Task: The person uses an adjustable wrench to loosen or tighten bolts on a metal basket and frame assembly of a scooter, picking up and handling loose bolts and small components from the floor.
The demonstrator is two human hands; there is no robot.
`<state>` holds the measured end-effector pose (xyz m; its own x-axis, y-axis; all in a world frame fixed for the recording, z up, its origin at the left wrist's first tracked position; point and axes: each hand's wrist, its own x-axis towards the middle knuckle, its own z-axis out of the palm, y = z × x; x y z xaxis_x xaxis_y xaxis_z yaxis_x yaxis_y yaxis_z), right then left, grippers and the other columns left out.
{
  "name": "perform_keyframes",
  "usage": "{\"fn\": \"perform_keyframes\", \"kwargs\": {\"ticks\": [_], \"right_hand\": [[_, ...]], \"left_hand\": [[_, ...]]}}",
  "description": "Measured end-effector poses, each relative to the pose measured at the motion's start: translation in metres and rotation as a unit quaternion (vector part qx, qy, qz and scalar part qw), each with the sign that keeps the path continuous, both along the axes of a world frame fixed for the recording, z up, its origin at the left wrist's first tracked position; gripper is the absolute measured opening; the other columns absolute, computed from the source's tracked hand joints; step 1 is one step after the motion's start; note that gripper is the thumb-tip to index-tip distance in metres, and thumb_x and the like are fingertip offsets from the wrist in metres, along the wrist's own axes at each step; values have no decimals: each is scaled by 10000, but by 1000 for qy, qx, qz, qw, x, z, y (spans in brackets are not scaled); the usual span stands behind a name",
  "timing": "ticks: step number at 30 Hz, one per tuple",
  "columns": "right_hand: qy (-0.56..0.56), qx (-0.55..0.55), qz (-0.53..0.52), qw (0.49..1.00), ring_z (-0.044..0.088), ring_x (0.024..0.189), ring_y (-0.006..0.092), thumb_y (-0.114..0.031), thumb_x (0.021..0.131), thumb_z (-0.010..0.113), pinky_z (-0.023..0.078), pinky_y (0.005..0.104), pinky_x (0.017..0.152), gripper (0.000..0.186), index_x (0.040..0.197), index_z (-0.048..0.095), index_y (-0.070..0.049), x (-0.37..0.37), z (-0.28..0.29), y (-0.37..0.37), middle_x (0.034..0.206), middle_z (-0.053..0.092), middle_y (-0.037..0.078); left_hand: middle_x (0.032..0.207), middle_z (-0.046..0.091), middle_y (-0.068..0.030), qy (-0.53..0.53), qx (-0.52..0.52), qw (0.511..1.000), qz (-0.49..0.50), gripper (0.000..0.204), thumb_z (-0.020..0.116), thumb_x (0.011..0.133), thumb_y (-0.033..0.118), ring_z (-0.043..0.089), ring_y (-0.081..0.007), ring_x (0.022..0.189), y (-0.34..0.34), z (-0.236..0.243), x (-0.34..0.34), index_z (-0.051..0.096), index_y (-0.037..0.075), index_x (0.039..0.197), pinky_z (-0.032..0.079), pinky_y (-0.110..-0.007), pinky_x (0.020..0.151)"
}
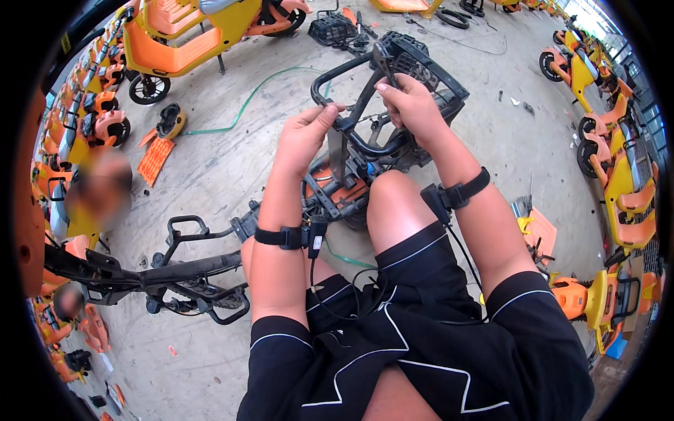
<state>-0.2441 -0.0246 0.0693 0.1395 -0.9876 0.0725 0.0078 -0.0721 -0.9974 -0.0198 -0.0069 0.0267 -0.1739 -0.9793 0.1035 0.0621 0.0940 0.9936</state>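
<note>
Left hand (pixel 300 137) pinches the black rack (pixel 365 149) on its left side, before the knees (pixel 397 203); right hand (pixel 414 105) clasps what may be a wrench (pixel 384 59). A bare frame (pixel 189 269) and green strap (pixel 210 130) lie leftward on the floor (pixel 175 193); scooters (pixel 630 203) line its right edge.

From my remote station, I count two bare hands, one left hand (pixel 302 140) and one right hand (pixel 415 109), with one tool (pixel 383 59) and one stripped frame (pixel 189 269). Two sleeves (pixel 281 347), two arm straps (pixel 272 237), two strap boxes (pixel 317 240) and two knees (pixel 394 203) fill my view. Across the floor (pixel 217 158), I tally one green band (pixel 246 105), one helmet (pixel 170 121), one ribbed mat (pixel 156 161), one loose tire (pixel 453 19) and one basket (pixel 332 31). One large scooter (pixel 179 55) stands at upper left; the other scooters (pixel 632 200), lining both sides, overlap too much for me to number, and the loose scraps (pixel 528 107) are too small.
</note>
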Motion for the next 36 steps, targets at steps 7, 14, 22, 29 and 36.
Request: {"fn": "perform_keyframes", "kwargs": {"ticks": [7,14,22,29,36], "right_hand": [[13,-1,-2,1000,430,514,60,-214,967,639,339,252,453,231,1060,610,-5,-2,-1,2,654,499,-26],[-1,-8,8,1000,429,525,59,-215,973,629,334,247,457,219,1057,620,-13,-4,-2,2,679,504,-26],[39,-29,-11,999,474,642,64,-227,962,648,388,255,566,259,1070,657,9,-3,-6,1,753,556,-22],[66,-37,-12,997,490,662,72,-238,958,652,403,259,589,294,1086,657,26,-3,-5,2,771,575,-10],[107,-45,-28,993,510,674,87,-250,949,666,422,278,605,328,1102,658,40,1,-6,3,781,591,7]], "left_hand": [[632,398,104,-30,17,999,-12,364,639,1007,376,332,-28,552,-2,-1,5,743,68,1172,259,-221,506],[640,366,111,-55,43,998,-8,355,634,1010,372,301,-26,556,1,6,6,744,76,1172,225,-222,511],[964,733,-39,-144,-95,985,-8,281,667,992,240,631,-118,930,2,11,2,744,-2,1112,491,-280,869],[874,733,-74,-150,-124,981,-11,237,681,968,190,632,-113,844,4,14,-1,736,-17,1069,499,-284,799],[738,663,-56,-160,-155,975,24,233,712,946,211,553,-89,728,0,4,0,740,-13,1004,464,-282,678]]}}
